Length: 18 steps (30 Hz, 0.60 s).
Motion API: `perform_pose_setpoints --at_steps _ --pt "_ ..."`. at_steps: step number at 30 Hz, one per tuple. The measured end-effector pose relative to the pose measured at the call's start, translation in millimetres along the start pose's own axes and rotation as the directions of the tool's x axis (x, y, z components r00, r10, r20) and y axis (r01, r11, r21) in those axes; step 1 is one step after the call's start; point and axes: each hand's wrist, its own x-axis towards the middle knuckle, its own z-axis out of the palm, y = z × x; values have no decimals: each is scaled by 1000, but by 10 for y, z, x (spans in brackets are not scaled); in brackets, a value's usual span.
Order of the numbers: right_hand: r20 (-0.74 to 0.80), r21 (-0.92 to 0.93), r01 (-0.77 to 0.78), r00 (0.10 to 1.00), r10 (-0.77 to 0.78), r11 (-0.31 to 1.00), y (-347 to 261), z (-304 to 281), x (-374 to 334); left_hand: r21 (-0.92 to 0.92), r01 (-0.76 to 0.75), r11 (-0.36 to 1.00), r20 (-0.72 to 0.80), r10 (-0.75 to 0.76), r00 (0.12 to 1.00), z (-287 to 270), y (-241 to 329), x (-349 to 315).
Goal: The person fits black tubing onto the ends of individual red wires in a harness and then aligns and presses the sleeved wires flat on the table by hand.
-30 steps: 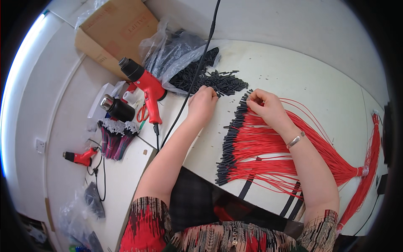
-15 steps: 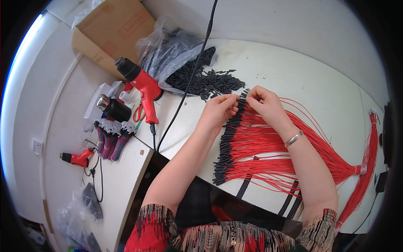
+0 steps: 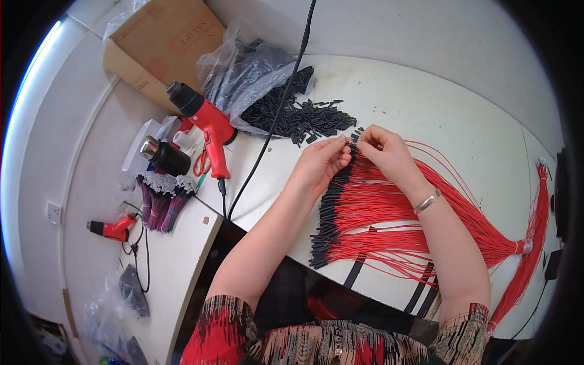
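Slanting away from the near edge, the left forearm (image 3: 261,237) and right forearm (image 3: 453,249) bring both hands close together at the far end of the fanned red wires (image 3: 389,204), which lie right of centre, black tubes (image 3: 330,210) along their left ends. Left hand (image 3: 321,163): thumb and forefinger drawn together, other fingers curled. Right hand (image 3: 389,155): arched, fingertips bent down. Any grip cannot be confirmed. Farther left lies a loose black heap (image 3: 316,118).
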Motion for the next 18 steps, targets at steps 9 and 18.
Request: perform_pose_setpoints --at_steps 9,18 --pt "13 -69 26 1000 -25 997 -10 -13 -4 108 -27 994 -96 38 995 86 37 -40" --pt "26 -175 11 1000 -7 985 -74 -22 -21 481 -41 876 -199 154 968 226 29 -74"
